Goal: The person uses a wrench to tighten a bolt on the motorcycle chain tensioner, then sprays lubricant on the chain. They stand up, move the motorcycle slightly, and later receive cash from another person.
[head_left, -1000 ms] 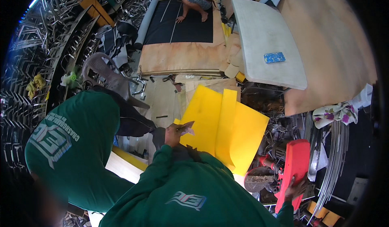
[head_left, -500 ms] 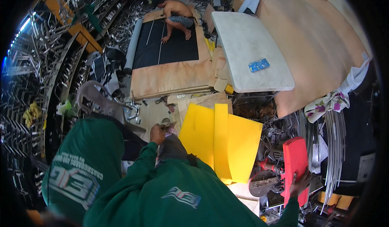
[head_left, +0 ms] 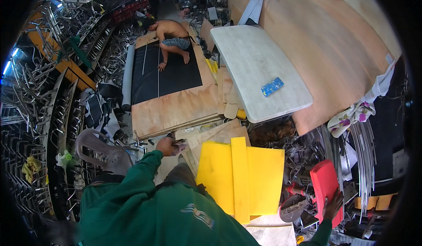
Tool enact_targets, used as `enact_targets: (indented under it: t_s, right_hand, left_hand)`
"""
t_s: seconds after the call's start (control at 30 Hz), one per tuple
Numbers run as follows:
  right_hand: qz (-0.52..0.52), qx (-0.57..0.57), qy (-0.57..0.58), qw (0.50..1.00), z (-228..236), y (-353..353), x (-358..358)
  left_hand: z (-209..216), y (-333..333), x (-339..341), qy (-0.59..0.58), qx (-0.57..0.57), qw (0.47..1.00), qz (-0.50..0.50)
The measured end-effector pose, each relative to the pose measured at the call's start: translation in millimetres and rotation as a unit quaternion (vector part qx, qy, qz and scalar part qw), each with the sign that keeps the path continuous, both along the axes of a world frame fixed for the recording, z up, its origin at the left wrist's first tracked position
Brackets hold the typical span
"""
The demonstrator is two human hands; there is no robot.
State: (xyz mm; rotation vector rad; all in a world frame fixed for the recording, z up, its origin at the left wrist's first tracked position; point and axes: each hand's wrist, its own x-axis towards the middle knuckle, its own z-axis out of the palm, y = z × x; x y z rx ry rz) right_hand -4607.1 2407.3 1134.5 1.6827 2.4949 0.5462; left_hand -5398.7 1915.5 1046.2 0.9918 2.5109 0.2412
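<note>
My left hand (head_left: 165,146) is closed on a small flat brownish-pink thing (head_left: 179,146), too small to make out clearly. The green sleeve behind it runs back across my body. On the right, my right hand (head_left: 332,205) lies with fingers stretched along the side of an upright red panel (head_left: 323,180) with rounded corners. Between my hands lie yellow foam-like sheets (head_left: 266,175), with a narrow yellow strip (head_left: 239,180) across them lengthwise. Close to the red panel, a dark round disc-like thing (head_left: 293,208) sits beside red metal parts.
Ahead, a person (head_left: 173,37) crouches on black sheet material (head_left: 180,77) over stacked plywood (head_left: 176,114). A white table (head_left: 263,57) carries a blue patterned packet (head_left: 272,87). Left stands a grey plastic chair (head_left: 99,147); metal frames crowd the left side. Bent metal strips (head_left: 362,153) hang right.
The view has shifted, so the table and crouching person sit further left and lower. A large green cloth shape at the left has left the picture. Both hands keep their places on the things.
</note>
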Motion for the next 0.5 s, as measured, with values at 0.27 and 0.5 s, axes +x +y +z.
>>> enact_targets:
  t_s: [0.27,0.5]
  right_hand:
    - [-0.06,-0.002,0.016,0.998,1,-15,-16]
    - [-0.264,-0.097,0.033,0.959,-22,-6,-28]
  left_hand:
    - [4,-84,-74,0.02,-0.095,0.995,0.02]
    - [-5,-107,-140,-0.004,-0.133,0.988,0.074]
